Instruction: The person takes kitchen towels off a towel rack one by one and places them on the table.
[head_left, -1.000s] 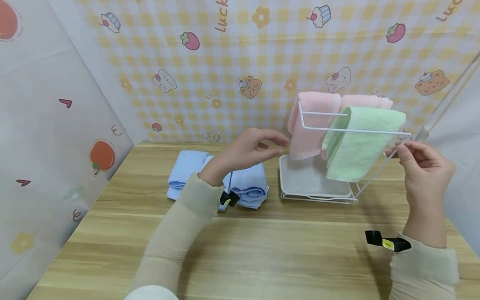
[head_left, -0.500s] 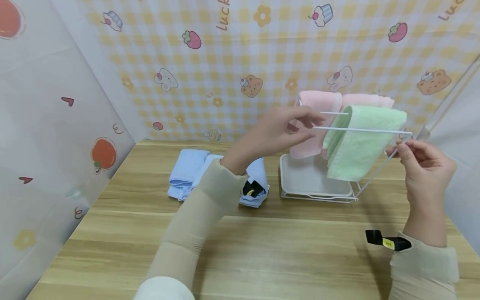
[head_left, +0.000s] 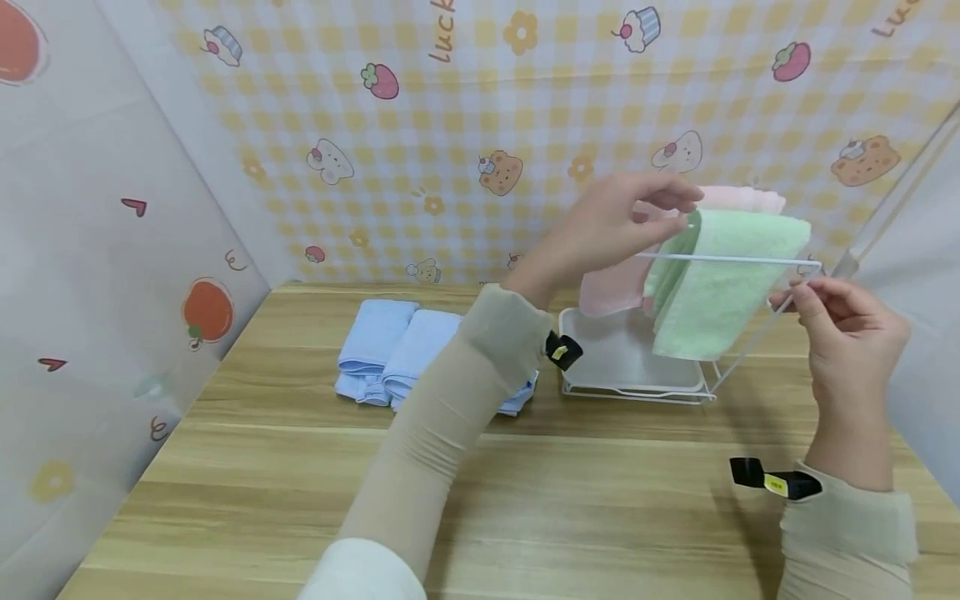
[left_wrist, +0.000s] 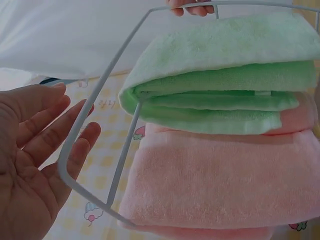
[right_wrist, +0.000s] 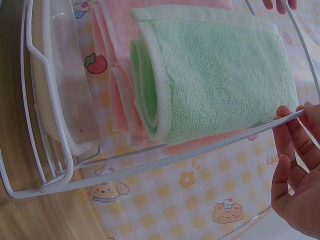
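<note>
A white wire rack (head_left: 735,259) stands on the table with a green towel (head_left: 727,292) folded over its upper bar. Pink towels (left_wrist: 225,175) hang behind the green one. My right hand (head_left: 858,337) pinches the rack's right upright between thumb and fingers, just below the top corner. My left hand (head_left: 611,221) is raised at the green towel's left end, fingers loosely bent with nothing between them. In the left wrist view, the left palm and spread fingers lie beside the rack's bent wire. From the head, this hand covers part of the front pink towel.
A shallow whitish tray (head_left: 630,358) sits in the rack's base. Folded blue towels (head_left: 378,333) lie to its left on the wooden table (head_left: 600,508), partly behind my left sleeve. A patterned yellow-check cloth (head_left: 450,108) hangs behind.
My left hand has moved right and upward, from left of the rack to the green towel's left end. My right hand keeps its pinch on the rack; the towels look unmoved.
</note>
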